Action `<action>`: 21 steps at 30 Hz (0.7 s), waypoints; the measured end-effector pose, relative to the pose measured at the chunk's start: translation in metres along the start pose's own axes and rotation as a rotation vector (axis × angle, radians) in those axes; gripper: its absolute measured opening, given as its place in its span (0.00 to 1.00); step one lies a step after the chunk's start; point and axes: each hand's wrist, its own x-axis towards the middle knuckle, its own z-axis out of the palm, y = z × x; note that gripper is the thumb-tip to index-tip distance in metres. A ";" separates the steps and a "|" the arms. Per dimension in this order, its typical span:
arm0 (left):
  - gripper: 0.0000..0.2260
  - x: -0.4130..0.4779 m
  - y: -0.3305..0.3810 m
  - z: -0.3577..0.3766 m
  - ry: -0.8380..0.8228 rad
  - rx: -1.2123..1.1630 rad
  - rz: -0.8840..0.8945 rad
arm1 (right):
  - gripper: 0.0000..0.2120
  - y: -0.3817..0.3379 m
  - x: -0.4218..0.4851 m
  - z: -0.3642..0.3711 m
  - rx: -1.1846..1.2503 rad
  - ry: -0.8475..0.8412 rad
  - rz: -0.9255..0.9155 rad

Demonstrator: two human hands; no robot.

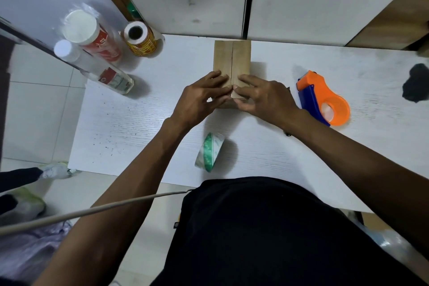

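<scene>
A small brown cardboard box (232,58) stands in the middle of the white table (130,127), its two top flaps meeting in a centre seam. My left hand (199,97) rests on the left flap at the box's near end, fingers spread flat on it. My right hand (262,95) lies on the right flap, fingertips meeting the left hand's at the seam. Both hands press the flaps down. The near end of the box is hidden under my hands.
An orange and blue tape dispenser (325,100) lies right of the box. A green-printed tape roll (210,152) stands near the front edge. At the back left are a clear bottle (97,67), a red canister (92,35) and a yellow roll (140,39). White drawers (185,0) rise behind.
</scene>
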 end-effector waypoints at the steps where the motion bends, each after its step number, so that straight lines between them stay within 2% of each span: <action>1: 0.12 0.000 -0.001 0.001 0.001 0.004 0.009 | 0.12 0.001 0.000 0.002 -0.010 0.008 -0.017; 10: 0.13 -0.004 -0.006 0.010 0.081 0.057 0.093 | 0.15 0.008 -0.006 0.019 -0.042 0.054 -0.084; 16: 0.12 -0.008 -0.012 0.017 0.153 0.064 0.138 | 0.14 0.003 -0.008 0.022 -0.060 0.034 -0.042; 21: 0.17 -0.013 -0.017 0.024 0.120 0.083 0.147 | 0.13 -0.001 -0.009 0.028 -0.056 0.008 0.009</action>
